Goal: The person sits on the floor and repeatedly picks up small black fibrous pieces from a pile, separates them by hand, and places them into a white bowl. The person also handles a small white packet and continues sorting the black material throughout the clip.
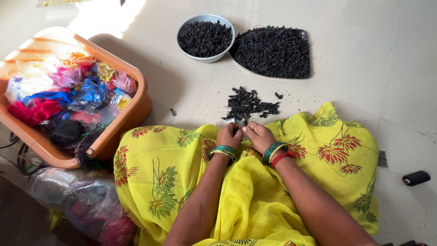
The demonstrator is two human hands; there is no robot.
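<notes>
Two hands meet at the lower middle of the frame, over a lap draped in yellow flowered cloth (182, 182). The left hand (229, 136) and the right hand (258, 135) are drawn close together, fingertips nearly touching, pinched on a small dark piece (240, 129) between them; what exactly it is is too small to tell. Something thin and clear, perhaps a bit of plastic (226, 122), shows just above the left hand. Green and gold bangles (225, 151) ring the left wrist; green, gold and red ones ring the right.

Just above the hands, on the pale floor (387, 68), lies a loose heap of small black bits (249, 104). Farther up, at the top middle, a grey bowl (205, 57) is filled with the same black bits, and touching its right side a flat dark tray (305, 36) carries a larger mound of them.

At the left of the frame an orange tub (139, 102) holds bundles of bright thread in clear bags. Below it, at the lower left, lies a clear plastic bag (63, 191) of more coloured stuff. A black spool (416, 178) lies on the floor at the right edge.
</notes>
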